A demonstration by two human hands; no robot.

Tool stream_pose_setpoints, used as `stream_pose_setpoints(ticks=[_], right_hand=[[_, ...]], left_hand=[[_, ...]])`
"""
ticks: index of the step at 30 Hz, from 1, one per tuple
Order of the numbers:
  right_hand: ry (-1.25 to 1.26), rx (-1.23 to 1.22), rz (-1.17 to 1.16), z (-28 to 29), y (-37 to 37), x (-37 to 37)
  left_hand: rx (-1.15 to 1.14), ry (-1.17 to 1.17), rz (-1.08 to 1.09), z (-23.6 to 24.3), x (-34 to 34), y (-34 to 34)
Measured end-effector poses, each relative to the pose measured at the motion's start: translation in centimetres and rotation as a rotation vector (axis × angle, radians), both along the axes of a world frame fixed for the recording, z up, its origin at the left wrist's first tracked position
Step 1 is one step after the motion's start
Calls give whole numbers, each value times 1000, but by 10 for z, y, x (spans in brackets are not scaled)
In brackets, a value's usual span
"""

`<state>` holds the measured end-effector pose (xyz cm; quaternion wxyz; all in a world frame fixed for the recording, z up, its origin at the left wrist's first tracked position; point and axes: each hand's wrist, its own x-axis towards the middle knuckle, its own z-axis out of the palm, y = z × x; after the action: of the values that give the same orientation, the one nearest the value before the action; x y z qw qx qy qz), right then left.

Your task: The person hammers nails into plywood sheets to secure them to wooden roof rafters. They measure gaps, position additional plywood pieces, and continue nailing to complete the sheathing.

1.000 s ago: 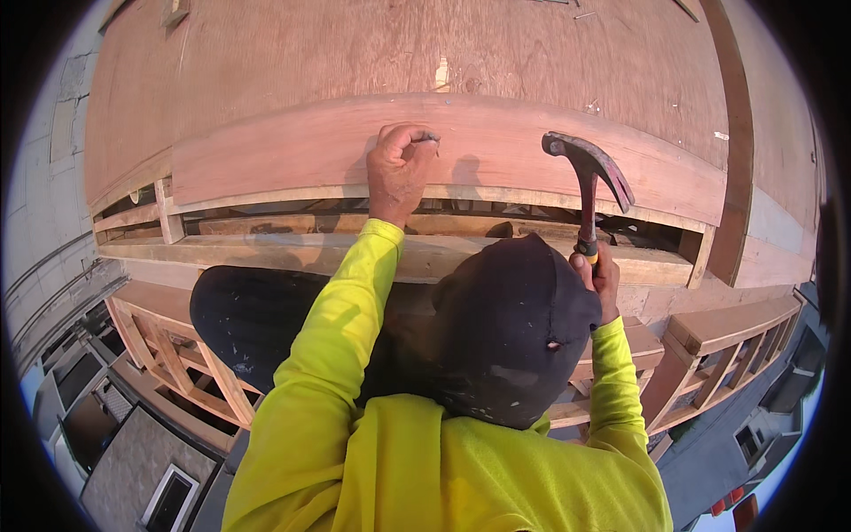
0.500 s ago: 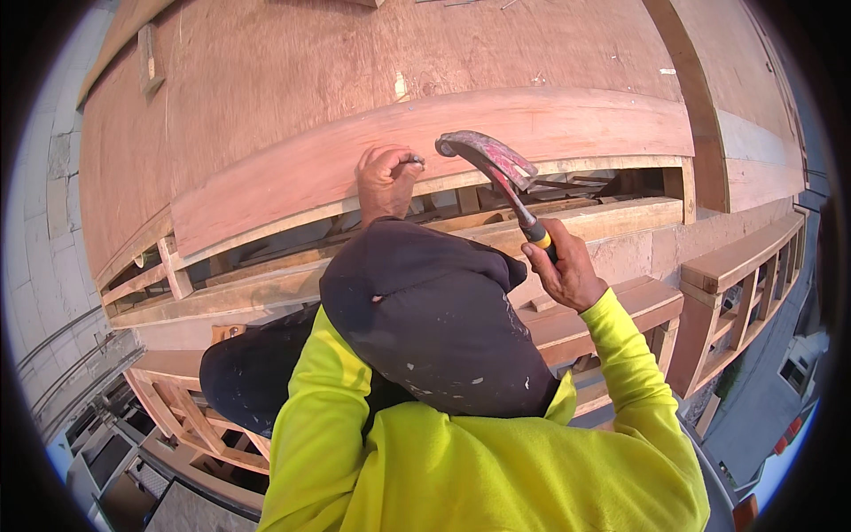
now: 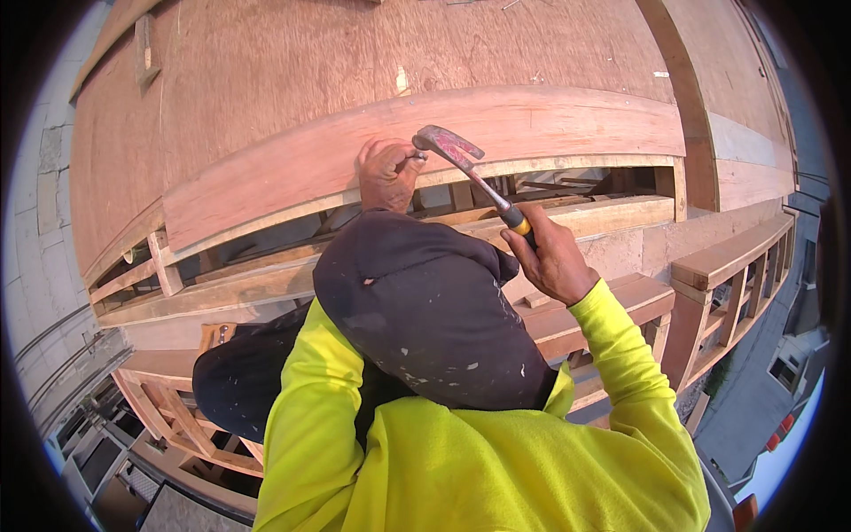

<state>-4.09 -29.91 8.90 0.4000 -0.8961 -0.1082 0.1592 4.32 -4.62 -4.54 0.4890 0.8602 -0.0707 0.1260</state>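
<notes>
My right hand point(image 3: 560, 255) grips a claw hammer point(image 3: 450, 145) by its black and yellow handle. Its worn red and grey head tilts up and to the left, with the striking face close to the fingers of my left hand point(image 3: 388, 174). That left hand is pinched shut on a small grey metal piece that looks like a nail point(image 3: 418, 156), its far end hidden by the fingers. Under it lies a pale reddish plywood strip point(image 3: 532, 124), along its lower edge. Whether the nail's point touches the wood, I cannot tell.
A large plywood sheet point(image 3: 292, 62) spreads beyond the strip, with a few loose nails point(image 3: 511, 4) at the top. Below the strip runs an open timber frame point(image 3: 603, 213). A handsaw handle point(image 3: 215, 334) shows beside my dark-trousered leg. Slatted wooden frames point(image 3: 745, 284) drop away toward a street.
The hammer has moved left and slightly down, bringing its head close to my left fingers. My right hand shifted left with it. My left hand keeps its pinch, nearly in place.
</notes>
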Motion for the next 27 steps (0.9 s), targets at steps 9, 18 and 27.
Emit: stream_pose_setpoints(ticks=[9,18,27], right_hand=[[-182,165,-72,17,16,-6],[-111,107,-44,24,15,4],[-99,10,-11,33,6,20]], left_hand=[[28,-25,22,3,-1,-2],[85,-38,44,3,0,-5],[211,56,-94,13,-9,13]])
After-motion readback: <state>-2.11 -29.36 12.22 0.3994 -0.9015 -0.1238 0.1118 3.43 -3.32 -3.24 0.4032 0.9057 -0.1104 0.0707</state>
